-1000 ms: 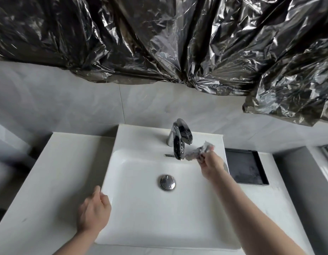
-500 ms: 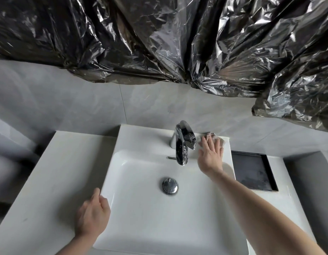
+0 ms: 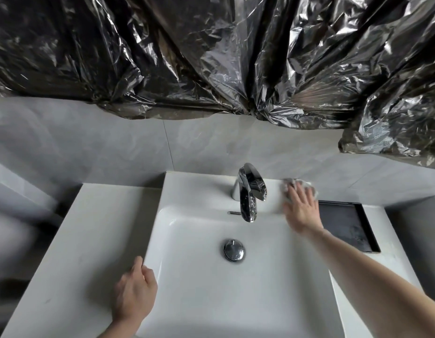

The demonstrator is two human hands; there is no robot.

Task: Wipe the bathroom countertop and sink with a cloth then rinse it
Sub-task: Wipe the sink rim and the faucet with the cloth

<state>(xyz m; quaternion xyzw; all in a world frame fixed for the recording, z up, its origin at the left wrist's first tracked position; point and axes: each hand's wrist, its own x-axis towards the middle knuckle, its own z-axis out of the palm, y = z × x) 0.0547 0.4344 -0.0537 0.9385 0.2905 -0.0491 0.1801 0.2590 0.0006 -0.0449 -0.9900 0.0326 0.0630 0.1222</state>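
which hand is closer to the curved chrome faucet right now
Right. The right hand presses a crumpled grey cloth on the sink ledge just beside the curved chrome faucet. The left hand rests at the white sink's near left rim, well away from it.

Basin of the sink (image 3: 211, 301) lies open – only the drain plug (image 3: 233, 250) mid-floor. Faucet (image 3: 248, 191) blocks the back ledge centre; black tray (image 3: 345, 225) crowds the rt side, prob. flush against it.

- We see a white sink (image 3: 236, 301) set in a white table (image 3: 89, 228).
- We note a chrome tap (image 3: 248, 193) and drain plug (image 3: 233, 250).
- We see a grey-white cloth (image 3: 297, 185), a black tray (image 3: 345, 225), and crinkled glossy black plastic sheeting (image 3: 211, 57).
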